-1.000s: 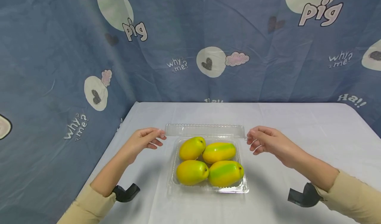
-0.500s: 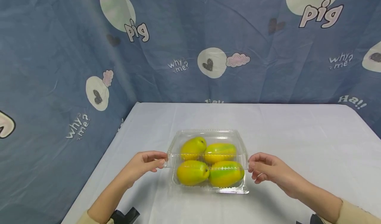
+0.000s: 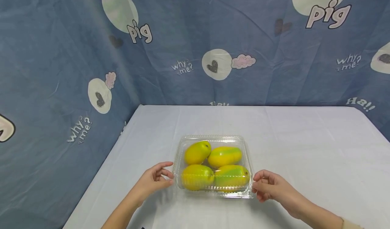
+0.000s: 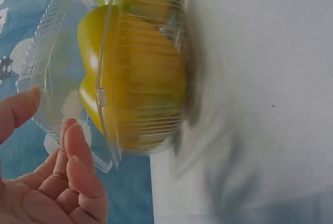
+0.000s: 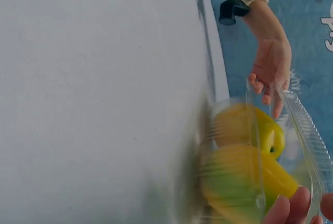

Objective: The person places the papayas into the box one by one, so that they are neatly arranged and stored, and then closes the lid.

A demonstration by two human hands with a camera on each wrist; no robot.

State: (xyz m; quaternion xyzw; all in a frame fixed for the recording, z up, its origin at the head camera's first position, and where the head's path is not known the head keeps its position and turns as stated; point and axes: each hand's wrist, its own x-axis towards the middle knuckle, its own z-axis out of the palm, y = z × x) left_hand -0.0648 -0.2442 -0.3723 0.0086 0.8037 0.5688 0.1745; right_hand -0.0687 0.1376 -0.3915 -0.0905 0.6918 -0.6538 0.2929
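Observation:
A clear plastic clamshell box [image 3: 213,194] sits on the table, holding several yellow-green mangoes [image 3: 197,177]. Its hinged lid [image 3: 211,139] leans over the fruit, and a wedge-shaped gap shows between lid and base in both wrist views. At the lid's left side, the left hand [image 3: 155,178] has its thumb and fingers spread apart, fingertips at or very near the plastic. Across from it, the right hand [image 3: 269,186] pinches the lid's right edge between thumb and fingers. In the right wrist view only the fingertips [image 5: 291,206] of that hand show.
A white cloth covers the table [image 3: 304,137]. Blue printed fabric [image 3: 164,36] hangs behind it and along the left side. A black wrist strap [image 5: 234,11] sits by the left sleeve.
The lid has swung from raised at the back, over the mangoes, toward the front. Both hands came forward and down with it; the left fingers have spread from their pinch.

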